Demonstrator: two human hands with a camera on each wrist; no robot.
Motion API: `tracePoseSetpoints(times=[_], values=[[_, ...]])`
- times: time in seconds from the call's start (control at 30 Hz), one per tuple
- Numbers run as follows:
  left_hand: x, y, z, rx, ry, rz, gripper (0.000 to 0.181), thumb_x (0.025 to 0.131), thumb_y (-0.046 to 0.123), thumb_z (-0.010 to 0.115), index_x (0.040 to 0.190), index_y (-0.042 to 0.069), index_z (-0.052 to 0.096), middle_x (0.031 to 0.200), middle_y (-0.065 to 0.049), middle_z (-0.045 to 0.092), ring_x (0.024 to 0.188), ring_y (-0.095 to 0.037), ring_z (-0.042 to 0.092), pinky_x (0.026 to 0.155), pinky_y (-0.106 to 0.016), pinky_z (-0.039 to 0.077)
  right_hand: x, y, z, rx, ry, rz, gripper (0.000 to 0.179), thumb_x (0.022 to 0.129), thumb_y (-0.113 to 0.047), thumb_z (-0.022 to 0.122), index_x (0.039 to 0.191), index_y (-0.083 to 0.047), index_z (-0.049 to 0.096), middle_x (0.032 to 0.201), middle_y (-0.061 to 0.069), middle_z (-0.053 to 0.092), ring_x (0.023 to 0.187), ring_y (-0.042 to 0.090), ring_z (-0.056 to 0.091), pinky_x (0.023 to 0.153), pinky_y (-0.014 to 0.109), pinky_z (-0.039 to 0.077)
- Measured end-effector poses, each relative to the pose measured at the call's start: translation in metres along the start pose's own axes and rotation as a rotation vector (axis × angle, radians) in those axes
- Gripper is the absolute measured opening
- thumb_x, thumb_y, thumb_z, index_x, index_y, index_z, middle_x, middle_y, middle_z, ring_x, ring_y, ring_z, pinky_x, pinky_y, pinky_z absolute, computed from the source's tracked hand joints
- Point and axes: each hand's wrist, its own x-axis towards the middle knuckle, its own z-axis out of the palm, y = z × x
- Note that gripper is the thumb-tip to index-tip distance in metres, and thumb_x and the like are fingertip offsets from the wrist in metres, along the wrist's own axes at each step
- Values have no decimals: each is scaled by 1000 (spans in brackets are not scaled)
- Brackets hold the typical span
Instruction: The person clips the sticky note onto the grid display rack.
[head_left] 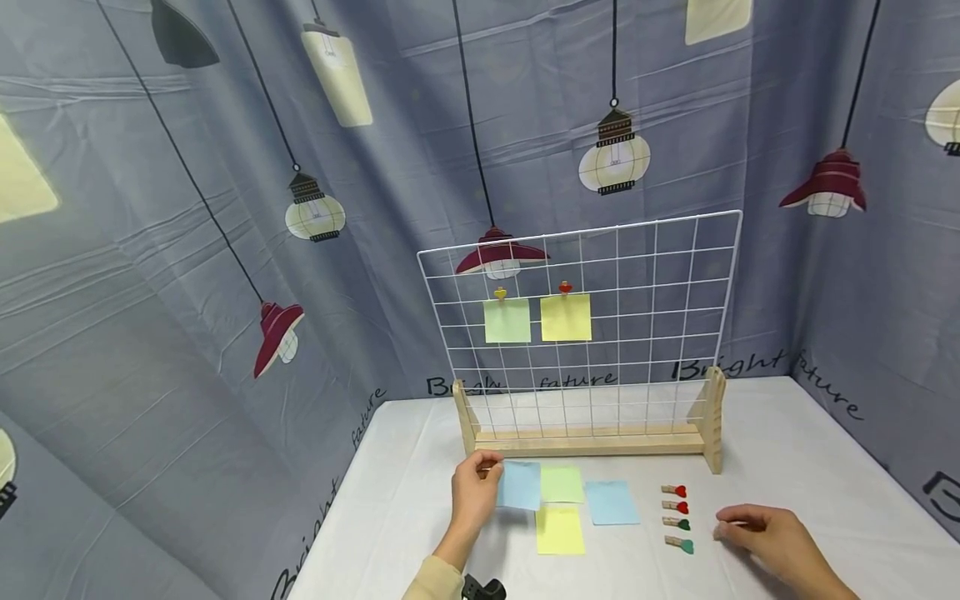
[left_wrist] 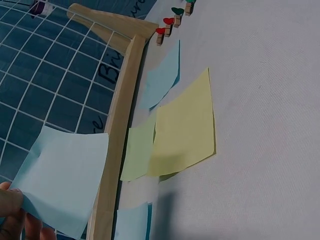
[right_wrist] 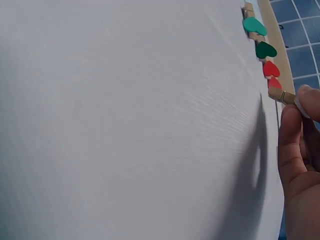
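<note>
The left hand [head_left: 474, 492] is holding a blue note [left_wrist: 65, 175] above the surface [head_left: 795, 454], in front of the stand's left end; its grip is pinching only one edge, which is probably keeping most of the sheet flat and uncovered. The right hand [head_left: 776, 540] is raising a wooden clip [right_wrist: 281, 95] off the surface, its grip closing thumb and finger on one end while the other end is pointing free, seemingly so it can meet paper; the clip's heart colour is not clear. Four spare clips [head_left: 676, 507] are lying in a column just beside that hand, likely for easy picking, while a green note [head_left: 561, 483], a yellow note [head_left: 560, 531] and a second blue note [head_left: 612, 502] are resting nearer the left. On the wire grid [head_left: 617, 227], a hung green note [head_left: 507, 322] and a hung yellow note [head_left: 566, 318] are each hanging from a clip at the top edge, presumably leaving their faces showing, and the wooden stand [head_left: 592, 446] is keeping the grid upright.
</note>
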Motion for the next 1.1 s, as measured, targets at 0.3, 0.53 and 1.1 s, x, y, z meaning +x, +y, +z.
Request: tracePoseSetpoints(times=[0.3, 0.53, 1.1], values=[[3, 3, 3, 10, -11, 17, 13, 91, 0, 72, 95, 12, 75, 93, 0, 75, 81, -8, 64, 76, -23, 53, 1, -7, -12, -89, -8, -70, 31, 87, -21, 82, 109, 0, 75, 102, 10, 77, 89, 19, 65, 78, 42, 57], [3, 9, 4, 14, -20, 38, 14, 90, -1, 72, 96, 11, 75, 93, 0, 76, 82, -8, 65, 76, -23, 53, 3, -13, -19, -68, -14, -62, 28, 87, -15, 80, 110, 0, 75, 103, 10, 76, 89, 17, 64, 78, 39, 58], [7, 24, 16, 11, -89, 73, 13, 92, 2, 71, 98, 13, 76, 96, 1, 76, 83, -5, 62, 77, -21, 51, 7, -38, -31, -69, -27, -136, 46, 92, -20, 77, 127, 8, 66, 110, 16, 76, 88, 14, 70, 75, 31, 59]])
